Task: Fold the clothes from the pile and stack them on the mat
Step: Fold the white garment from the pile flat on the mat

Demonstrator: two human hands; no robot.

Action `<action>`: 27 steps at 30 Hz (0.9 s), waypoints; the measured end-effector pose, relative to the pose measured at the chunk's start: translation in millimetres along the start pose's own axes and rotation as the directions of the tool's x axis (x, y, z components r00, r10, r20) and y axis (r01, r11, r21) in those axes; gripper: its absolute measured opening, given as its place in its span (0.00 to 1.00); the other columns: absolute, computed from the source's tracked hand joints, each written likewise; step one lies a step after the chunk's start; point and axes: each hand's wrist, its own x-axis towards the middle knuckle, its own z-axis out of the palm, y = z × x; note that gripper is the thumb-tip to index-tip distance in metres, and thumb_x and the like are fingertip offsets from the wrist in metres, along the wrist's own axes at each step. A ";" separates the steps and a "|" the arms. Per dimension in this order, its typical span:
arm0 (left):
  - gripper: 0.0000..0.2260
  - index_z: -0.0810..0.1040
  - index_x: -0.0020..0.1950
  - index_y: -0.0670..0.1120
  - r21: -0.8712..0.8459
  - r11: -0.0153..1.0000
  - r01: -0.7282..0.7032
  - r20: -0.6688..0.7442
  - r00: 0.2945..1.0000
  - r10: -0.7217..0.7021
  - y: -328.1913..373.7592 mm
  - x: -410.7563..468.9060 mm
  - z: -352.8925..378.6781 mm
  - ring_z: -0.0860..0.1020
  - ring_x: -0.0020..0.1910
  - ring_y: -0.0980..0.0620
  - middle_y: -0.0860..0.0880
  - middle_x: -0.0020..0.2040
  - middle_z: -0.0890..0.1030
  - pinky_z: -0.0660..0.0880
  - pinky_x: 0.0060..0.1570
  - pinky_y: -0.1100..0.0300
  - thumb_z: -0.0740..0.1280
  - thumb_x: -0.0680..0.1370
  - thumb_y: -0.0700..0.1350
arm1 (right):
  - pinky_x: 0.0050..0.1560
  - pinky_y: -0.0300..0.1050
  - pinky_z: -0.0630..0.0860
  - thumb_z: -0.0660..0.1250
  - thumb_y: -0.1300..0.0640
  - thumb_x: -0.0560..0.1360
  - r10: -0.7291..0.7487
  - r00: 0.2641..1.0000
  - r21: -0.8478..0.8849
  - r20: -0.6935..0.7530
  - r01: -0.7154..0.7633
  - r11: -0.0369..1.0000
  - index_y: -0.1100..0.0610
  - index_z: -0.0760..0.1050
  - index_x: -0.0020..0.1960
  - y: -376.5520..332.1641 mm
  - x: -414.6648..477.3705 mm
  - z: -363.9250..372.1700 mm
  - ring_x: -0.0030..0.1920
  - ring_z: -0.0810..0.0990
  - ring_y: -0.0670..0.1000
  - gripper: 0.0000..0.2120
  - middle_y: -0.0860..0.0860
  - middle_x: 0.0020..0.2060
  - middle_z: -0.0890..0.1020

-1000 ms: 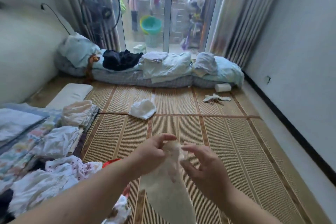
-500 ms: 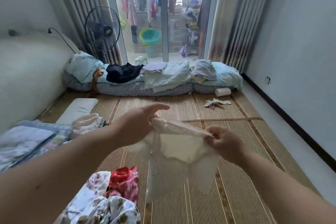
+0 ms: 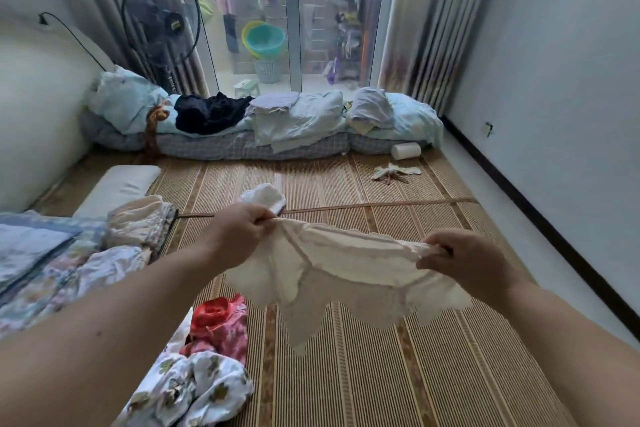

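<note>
A small cream garment (image 3: 346, 281) hangs stretched out in the air above the striped straw mat (image 3: 381, 374). My left hand (image 3: 239, 232) pinches its left top corner and my right hand (image 3: 464, 262) pinches its right top corner. Its scalloped lower edge dangles free. The pile of unfolded clothes, floral white (image 3: 194, 388) and red-pink (image 3: 218, 326), lies at my lower left. A folded white piece (image 3: 265, 196) lies on the mat just beyond my left hand.
Folded cream clothes (image 3: 142, 218) and patterned bedding (image 3: 41, 263) sit at the left beside a white pillow (image 3: 117, 184). A mattress with blue bedding and dark clothes (image 3: 211, 113) runs along the glass door. A small rag (image 3: 394, 172) and a paper roll (image 3: 406, 150) lie far right.
My hands have drawn apart and spread the cream garment out wide. The view has tilted up and the garment has risen.
</note>
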 end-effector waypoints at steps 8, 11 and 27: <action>0.12 0.75 0.38 0.48 0.055 0.985 0.162 0.418 0.892 -0.170 -38.5 -15.9 49.2 0.72 0.33 0.54 0.50 0.36 0.75 0.67 0.32 0.62 0.62 0.81 0.46 | 0.26 0.34 0.67 0.71 0.31 0.60 0.216 0.972 0.187 0.098 -0.231 0.955 0.52 0.76 0.34 20.7 -29.0 47.9 0.27 0.70 0.41 0.24 0.46 0.29 0.75; 0.11 0.76 0.40 0.49 0.125 0.978 0.166 0.551 0.808 -0.208 -59.2 -18.0 65.4 0.74 0.36 0.54 0.51 0.39 0.77 0.70 0.36 0.62 0.61 0.81 0.49 | 0.32 0.37 0.71 0.70 0.45 0.71 0.312 0.923 0.156 0.225 -0.350 0.923 0.52 0.78 0.37 29.7 -30.7 59.4 0.32 0.74 0.45 0.11 0.48 0.33 0.79; 0.10 0.74 0.48 0.51 0.278 0.921 0.272 0.418 0.829 -0.371 -232.6 80.0 296.4 0.76 0.43 0.53 0.51 0.44 0.77 0.75 0.43 0.55 0.57 0.82 0.53 | 0.39 0.45 0.73 0.60 0.38 0.77 0.595 0.750 -0.397 0.291 -0.471 0.788 0.52 0.76 0.46 213.4 80.4 272.4 0.41 0.77 0.49 0.18 0.50 0.42 0.81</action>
